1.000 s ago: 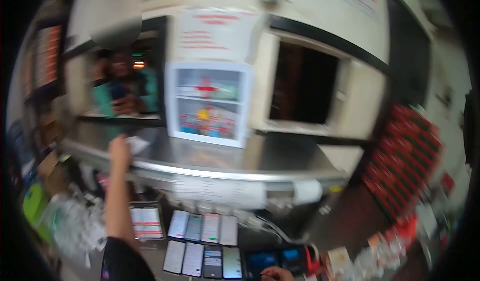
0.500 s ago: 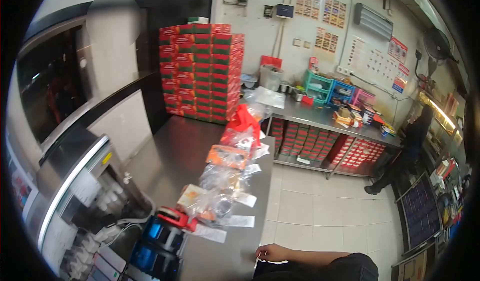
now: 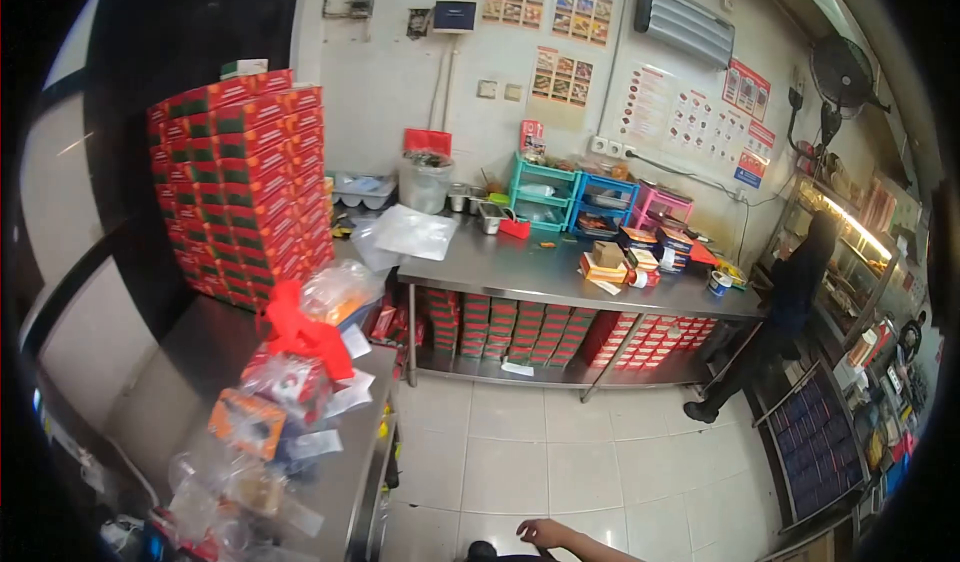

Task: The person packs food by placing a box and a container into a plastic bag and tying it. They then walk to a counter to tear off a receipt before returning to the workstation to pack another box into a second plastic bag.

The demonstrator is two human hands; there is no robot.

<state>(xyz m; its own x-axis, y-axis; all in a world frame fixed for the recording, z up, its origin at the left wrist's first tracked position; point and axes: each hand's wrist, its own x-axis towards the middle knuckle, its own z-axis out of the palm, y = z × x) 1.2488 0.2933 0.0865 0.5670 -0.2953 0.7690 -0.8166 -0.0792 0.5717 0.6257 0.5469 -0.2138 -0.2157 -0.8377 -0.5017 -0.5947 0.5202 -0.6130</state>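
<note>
At the bottom edge of the view my right hand (image 3: pixel 541 533) is held low in front of my body, over the tiled floor. Its fingers are loosely bent and apart, and I see nothing in them. My left hand is out of the frame. Nearest to the right hand, on the left, is a steel table (image 3: pixel 371 432). Along it lie clear plastic bags with paper slips, an orange box (image 3: pixel 246 423) and a red bag (image 3: pixel 305 333).
A tall stack of red and green boxes (image 3: pixel 240 182) stands at the table's far end. A long steel counter (image 3: pixel 480 267) along the wall holds coloured racks (image 3: pixel 543 194) and small boxes. A person in dark clothes (image 3: pixel 800 287) stands at a lit display case on the right.
The view has swung right and moved toward the wall counter. My right hand has left the table's edge and is now over the floor. The blue-black machine has dropped mostly out of view.
</note>
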